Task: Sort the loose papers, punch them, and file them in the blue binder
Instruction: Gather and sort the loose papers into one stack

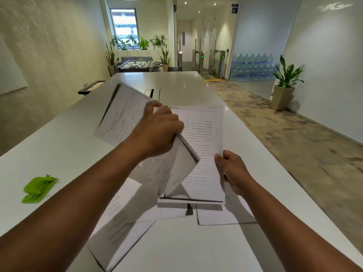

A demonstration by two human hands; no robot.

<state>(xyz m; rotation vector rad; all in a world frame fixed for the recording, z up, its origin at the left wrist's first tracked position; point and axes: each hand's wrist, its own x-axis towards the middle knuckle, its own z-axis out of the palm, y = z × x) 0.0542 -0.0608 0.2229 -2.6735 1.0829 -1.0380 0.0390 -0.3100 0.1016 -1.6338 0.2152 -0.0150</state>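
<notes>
Left hand [159, 130] pinches a blurred, tilted sheet [121, 114], lifted just left of the upright typed page [202, 150] clamped in the right hand [233, 171]; more loose papers [125, 228] lie on the bench [59, 142] below both.

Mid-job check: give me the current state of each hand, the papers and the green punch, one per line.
Left hand: shut on a blurred sheet, raised.
Right hand: shut on the typed sheet at its right edge.
Loose papers: scattered flat on the white table.
Green punch: lying untouched on the table.
</notes>
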